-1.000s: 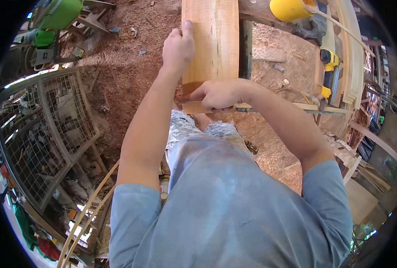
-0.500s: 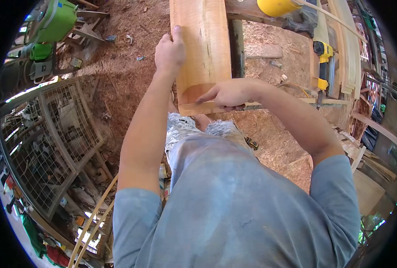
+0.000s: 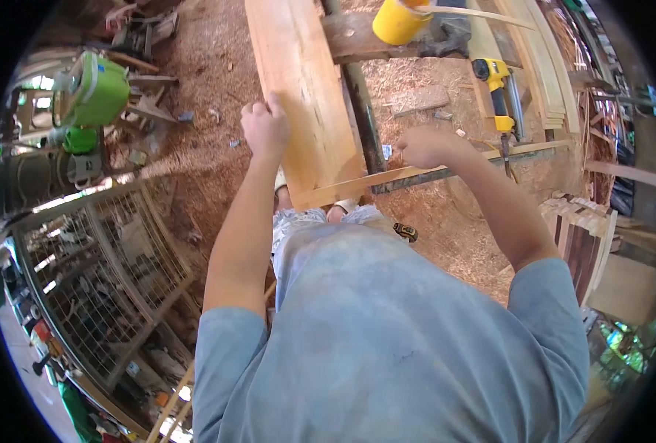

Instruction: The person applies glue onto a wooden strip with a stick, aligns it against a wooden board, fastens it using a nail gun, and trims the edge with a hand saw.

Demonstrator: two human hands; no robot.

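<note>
Wide board [image 3: 306, 96] supported on bench frame [image 3: 357, 35], its near end at the frame's near edge. Narrow strip [image 3: 387, 179] seen along that end, extended rightward. Yellow-and-black power tool [image 3: 499, 96] placed toward the frame's right edge. Board's left edge grasped by left hand [image 3: 266, 131], thumb on top, fingers curled. Right hand [image 3: 430, 147] held near the strip, fingers curled inward; whether anything is pinched cannot be told.

Power tool [image 3: 499, 101] right of board [image 3: 309, 96]
</note>
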